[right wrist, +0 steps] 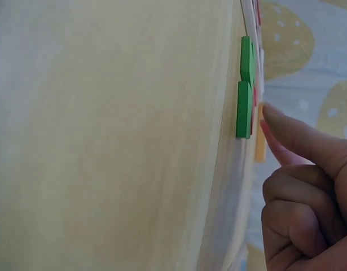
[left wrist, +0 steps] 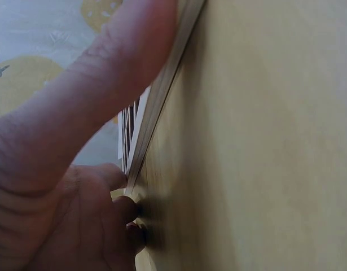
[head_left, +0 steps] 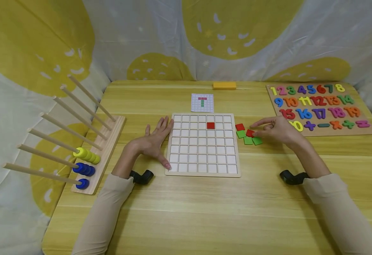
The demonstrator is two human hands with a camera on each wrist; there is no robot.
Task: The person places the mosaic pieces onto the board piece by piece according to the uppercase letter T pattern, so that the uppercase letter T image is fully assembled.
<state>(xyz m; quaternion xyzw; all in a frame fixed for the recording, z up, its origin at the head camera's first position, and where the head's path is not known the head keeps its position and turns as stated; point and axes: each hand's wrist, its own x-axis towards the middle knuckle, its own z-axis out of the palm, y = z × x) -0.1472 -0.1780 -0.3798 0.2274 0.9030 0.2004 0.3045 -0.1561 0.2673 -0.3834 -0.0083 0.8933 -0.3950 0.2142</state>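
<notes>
A square wooden grid board (head_left: pixel 202 174) lies on the table, with one red tile (head_left: pixel 210 125) in an upper cell. My left hand (head_left: pixel 152 142) is spread along its left side, thumb on the lower left corner and fingertips at the upper left edge. To the right of the board lie loose square tiles, among them a red tile (head_left: pixel 240 127), a green tile (head_left: pixel 241 134) and another red tile (head_left: pixel 250 133). My right hand (head_left: pixel 278 130) reaches over them, thumb tip beside that second red tile. Thumb and index finger stand apart; the other fingers are curled in.
A pattern card (head_left: pixel 202 103) with a red and green T lies behind the board. Further back is an orange block (head_left: pixel 224 86). A number puzzle board (head_left: pixel 332 131) is at right, a peg rack (head_left: pixel 109 141) with yellow and blue beads at left.
</notes>
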